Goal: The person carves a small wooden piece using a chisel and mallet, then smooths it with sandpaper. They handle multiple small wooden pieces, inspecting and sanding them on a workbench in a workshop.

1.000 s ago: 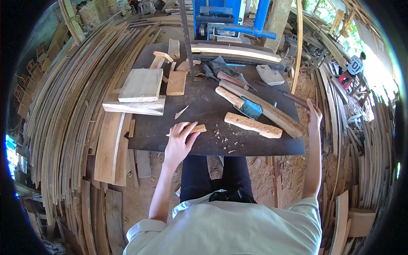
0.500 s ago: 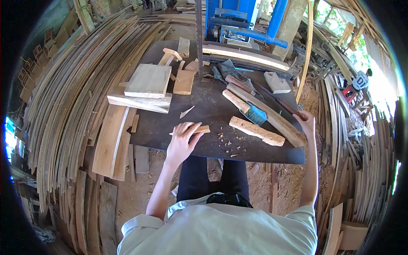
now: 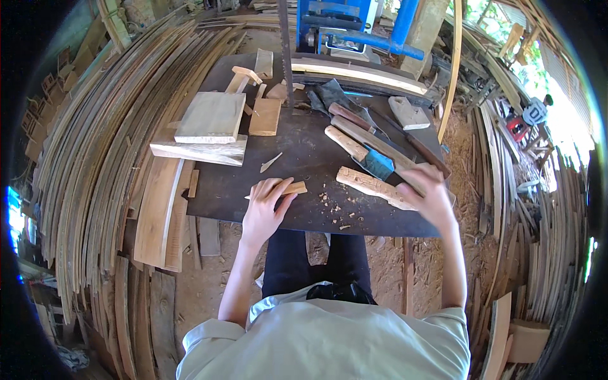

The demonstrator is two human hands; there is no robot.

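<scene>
I sit at a dark metal table. My left hand lies flat on a small light wood piece near the front edge, fingers stretched over it. My right hand is at the table's right side, over the right end of a rough light wooden billet and of a long dark plank. Whether its fingers close on either one is hidden. A blue-patched piece lies between billet and plank. Wood chips are scattered between my hands.
A blue bandsaw stands at the table's far side, its blade running down to the top. A square board, a thick slab and small blocks lie at the left. Stacked curved planks ring the table on both sides.
My right hand has moved in from the table's right edge onto the ends of the billet and plank. My left hand has stayed on the small wood piece.
</scene>
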